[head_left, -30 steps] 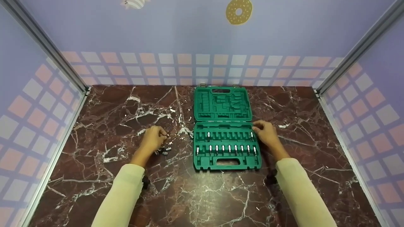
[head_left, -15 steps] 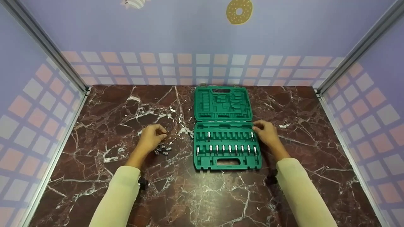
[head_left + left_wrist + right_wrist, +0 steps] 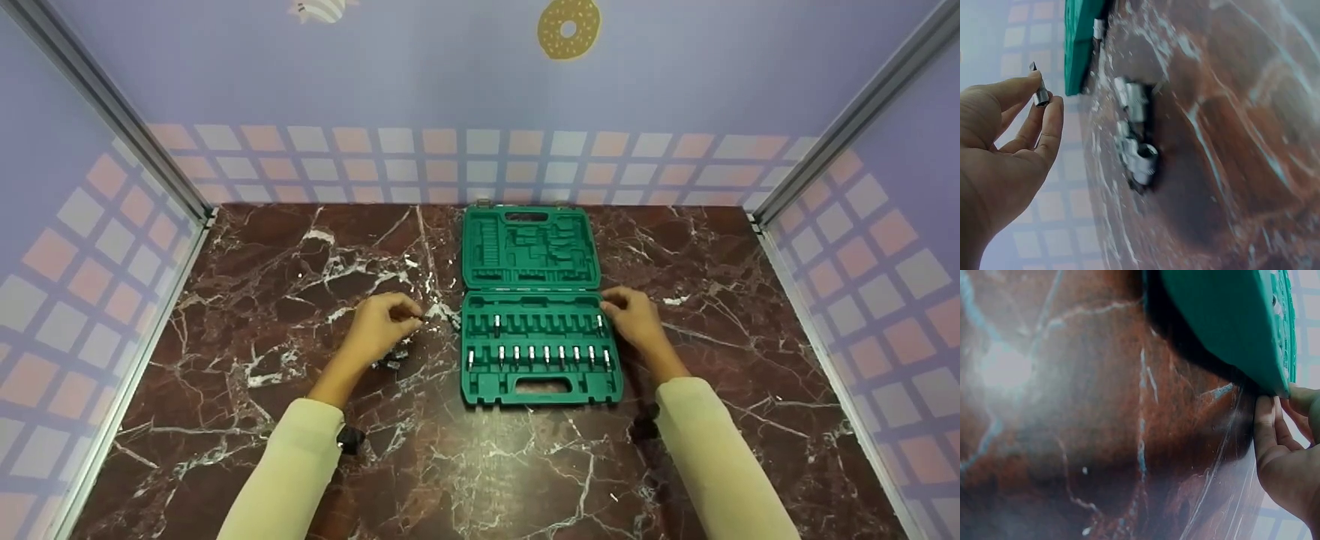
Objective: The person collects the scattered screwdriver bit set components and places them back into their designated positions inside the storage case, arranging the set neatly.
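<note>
My left hand (image 3: pixel 379 330) is raised over the table, left of the green tool case (image 3: pixel 491 384). Its thumb and fingertips pinch a small silver bit socket (image 3: pixel 1041 97), dark tip upward in the left wrist view. Below that hand lies a pile of loose bit sockets (image 3: pixel 1137 138), partly covered by it in the head view. The case lies open, with several bit sockets (image 3: pixel 546 354) standing in its lower row and two in its upper row. My right hand (image 3: pixel 636 321) holds the case's right edge near the hinge, thumb at the rim and fingers against the side.
The case lid (image 3: pixel 529 244) lies folded back towards the rear wall. One loose metal piece (image 3: pixel 453 319) lies right by the case's left side. Patterned walls enclose the brown marbled table (image 3: pixel 525 465) at the back and both sides.
My left hand has risen from the loose pile and moved right, towards the case, carrying the bit socket. My right hand has stayed at the case's edge.
</note>
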{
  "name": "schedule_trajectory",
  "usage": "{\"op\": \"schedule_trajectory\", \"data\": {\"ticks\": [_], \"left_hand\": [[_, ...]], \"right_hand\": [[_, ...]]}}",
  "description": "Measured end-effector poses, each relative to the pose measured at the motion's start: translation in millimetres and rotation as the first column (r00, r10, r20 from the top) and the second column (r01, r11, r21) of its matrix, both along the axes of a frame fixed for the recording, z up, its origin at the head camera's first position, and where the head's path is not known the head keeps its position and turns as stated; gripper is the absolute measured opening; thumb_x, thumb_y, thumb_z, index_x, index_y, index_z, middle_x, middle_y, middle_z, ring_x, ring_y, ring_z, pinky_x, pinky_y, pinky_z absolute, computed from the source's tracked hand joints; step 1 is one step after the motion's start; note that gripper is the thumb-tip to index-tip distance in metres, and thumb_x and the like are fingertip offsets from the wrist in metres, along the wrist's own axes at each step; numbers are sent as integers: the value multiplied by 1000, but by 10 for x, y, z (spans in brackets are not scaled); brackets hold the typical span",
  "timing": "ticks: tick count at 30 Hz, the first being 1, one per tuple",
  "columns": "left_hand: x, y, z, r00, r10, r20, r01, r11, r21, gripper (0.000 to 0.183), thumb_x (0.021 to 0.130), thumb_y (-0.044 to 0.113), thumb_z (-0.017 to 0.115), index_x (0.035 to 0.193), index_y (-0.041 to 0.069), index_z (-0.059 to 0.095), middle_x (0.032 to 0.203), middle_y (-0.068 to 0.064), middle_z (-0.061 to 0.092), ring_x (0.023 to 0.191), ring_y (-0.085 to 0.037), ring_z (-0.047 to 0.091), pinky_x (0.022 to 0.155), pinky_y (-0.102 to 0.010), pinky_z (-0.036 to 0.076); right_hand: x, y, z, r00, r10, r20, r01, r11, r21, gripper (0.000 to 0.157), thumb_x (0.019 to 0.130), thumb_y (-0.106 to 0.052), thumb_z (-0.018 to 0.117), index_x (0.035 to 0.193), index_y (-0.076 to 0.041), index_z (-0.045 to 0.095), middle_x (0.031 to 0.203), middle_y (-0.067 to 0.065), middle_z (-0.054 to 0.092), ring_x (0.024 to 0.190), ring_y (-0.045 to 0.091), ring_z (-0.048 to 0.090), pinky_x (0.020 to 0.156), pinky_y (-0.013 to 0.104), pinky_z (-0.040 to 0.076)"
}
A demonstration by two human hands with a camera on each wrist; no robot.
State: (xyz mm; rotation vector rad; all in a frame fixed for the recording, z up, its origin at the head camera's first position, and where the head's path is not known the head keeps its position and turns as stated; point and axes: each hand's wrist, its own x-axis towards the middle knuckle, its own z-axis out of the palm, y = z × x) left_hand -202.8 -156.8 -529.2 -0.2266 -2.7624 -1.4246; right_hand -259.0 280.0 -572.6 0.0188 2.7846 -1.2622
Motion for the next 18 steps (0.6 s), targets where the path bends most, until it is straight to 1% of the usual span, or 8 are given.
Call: {"op": "schedule_trajectory", "data": {"ticks": [3,8,13,18], "left_hand": [[19,69,44,999,-33,-5,33,999,11,10,85,-1,80,94,1,77,94,-12,77,80,-21,68,73,-27,54],[52,183,107,996,-86,27,85,995,43,9,85,1,80,94,2,78,94,-11,77,79,-17,67,71,-23,53],[57,296,126,991,-129,48,125,990,71,9,85,1,81,93,3,79,95,-11,78,82,-18,70,75,-24,57],[72,403,126,981,-185,66,180,981,75,10,85,-2,79,94,3,79,100,-12,76,87,-21,71,79,-28,61]], "right_hand": [[4,0,-4,1000,2,-9,-2,1000,-1,28,103,-13,62,126,2,68,121,25,69,111,38,64,97,52,52],[9,3,-9,1000,13,-28,-13,1000,9,27,103,-12,63,125,2,68,122,25,69,111,39,64,96,53,51],[5,5,-2,1000,12,-21,-12,1000,10,27,103,-13,63,125,2,68,122,25,69,112,39,64,97,53,51],[0,2,-10,1000,0,-14,0,1000,-2,27,103,-13,63,125,1,69,120,24,69,111,38,64,96,52,52]]}}
